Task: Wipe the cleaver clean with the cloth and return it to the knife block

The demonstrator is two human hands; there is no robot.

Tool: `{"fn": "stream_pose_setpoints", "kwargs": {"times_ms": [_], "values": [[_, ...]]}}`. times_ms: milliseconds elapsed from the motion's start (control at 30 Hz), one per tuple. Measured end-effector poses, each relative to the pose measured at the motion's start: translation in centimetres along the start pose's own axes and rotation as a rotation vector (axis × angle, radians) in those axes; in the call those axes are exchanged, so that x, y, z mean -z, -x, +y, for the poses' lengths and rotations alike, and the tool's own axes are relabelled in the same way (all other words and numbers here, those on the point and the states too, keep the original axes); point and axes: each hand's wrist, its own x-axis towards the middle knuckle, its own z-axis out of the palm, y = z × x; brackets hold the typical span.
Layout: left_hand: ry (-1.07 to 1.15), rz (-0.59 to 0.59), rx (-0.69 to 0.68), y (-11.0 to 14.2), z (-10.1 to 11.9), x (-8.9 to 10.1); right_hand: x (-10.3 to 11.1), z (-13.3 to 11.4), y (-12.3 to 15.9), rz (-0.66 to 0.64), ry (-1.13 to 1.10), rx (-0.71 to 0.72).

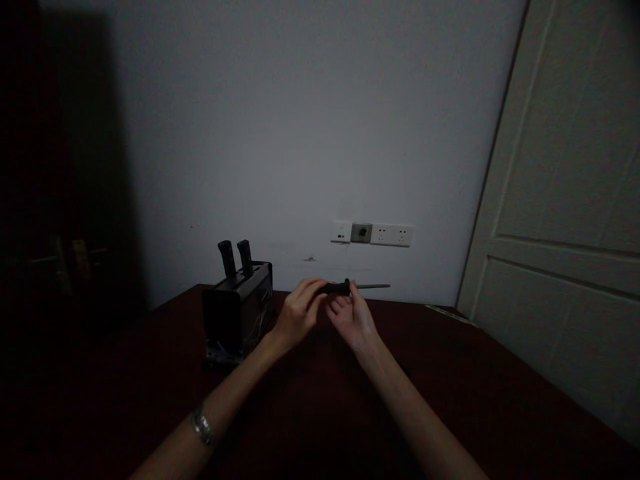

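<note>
A thin sharpening rod (371, 287) with a black handle lies level in the air above a dark red table (500, 400), its metal tip pointing right. My left hand (299, 312) grips the end of the black handle. My right hand (351, 315) cups the handle from below near its guard, palm up. To the left stands a black knife block (237, 308) with two black knife handles (235, 259) sticking up from its slots.
A grey wall stands behind the table with a row of wall sockets (371, 233). A pale door (565, 220) fills the right side. The left of the room is very dark. A bracelet (203, 425) circles my left wrist.
</note>
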Motion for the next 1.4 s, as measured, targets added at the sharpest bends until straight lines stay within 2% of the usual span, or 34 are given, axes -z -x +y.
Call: {"fn": "stream_pose_setpoints", "kwargs": {"times_ms": [167,433,833,967,1133,1400], "values": [[0.053,-0.017,0.102,2.2,0.7,-1.0,0.7,0.0,-0.4,0.025,0.087,0.075],[0.102,-0.043,0.199,5.9,1.8,-2.8,0.9,0.5,0.0,0.109,0.071,0.14],[0.208,-0.141,0.208,9.8,3.3,-3.9,2.9,1.7,0.7,0.246,0.199,0.224],[0.263,-0.193,0.232,10.7,3.8,-4.0,3.7,1.5,1.5,0.328,0.309,0.241],[0.352,-0.214,0.304,10.8,4.0,-3.9,5.0,1.7,2.8,0.399,0.419,0.186],[0.325,-0.193,0.465,11.2,3.4,-4.1,8.0,3.2,5.3,0.405,0.573,0.133]]}}
